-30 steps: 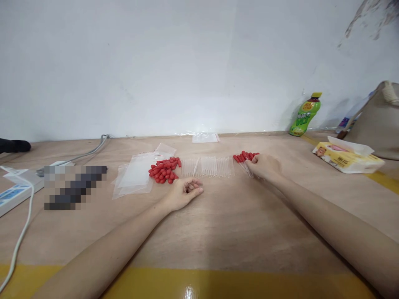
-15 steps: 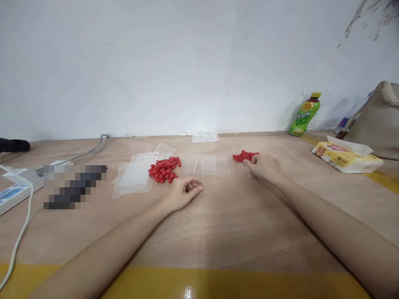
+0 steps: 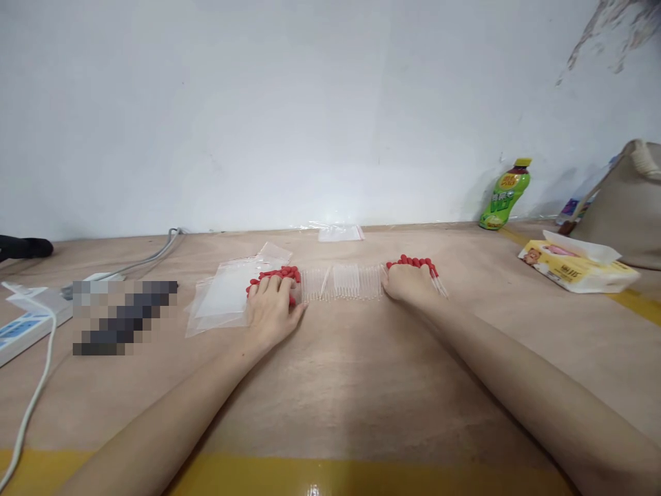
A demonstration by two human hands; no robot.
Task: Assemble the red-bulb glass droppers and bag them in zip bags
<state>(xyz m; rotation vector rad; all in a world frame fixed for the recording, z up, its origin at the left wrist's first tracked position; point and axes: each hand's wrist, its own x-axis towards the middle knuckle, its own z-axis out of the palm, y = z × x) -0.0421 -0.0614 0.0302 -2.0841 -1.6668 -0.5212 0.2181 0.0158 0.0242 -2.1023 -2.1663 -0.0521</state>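
My left hand (image 3: 273, 308) lies palm down over a pile of small red rounded pieces (image 3: 283, 270), its fingers stretched out on them and its thumb apart to the right. Under the palm, part of the pile is hidden. Between my hands stretches a row of thin clear sticks (image 3: 345, 281), side by side. At its right end my right hand (image 3: 407, 284) has its fingers closed by the last sticks; what they pinch is hidden. Just behind and beside that hand are red-tipped sticks (image 3: 416, 262), their pale shafts showing at the right.
Clear plastic bags (image 3: 222, 293) lie left of the red pile, another bag (image 3: 341, 234) by the wall. At right stand a green bottle (image 3: 505, 196), a tissue pack (image 3: 575, 265) and a beige bag (image 3: 627, 207). A power strip (image 3: 31, 327) with cables and a blurred dark object (image 3: 127, 320) are at left.
My left hand has moved left onto the red pile, and its fingers have stretched out. My right hand has shifted left from the red-tipped sticks to the end of the clear row.
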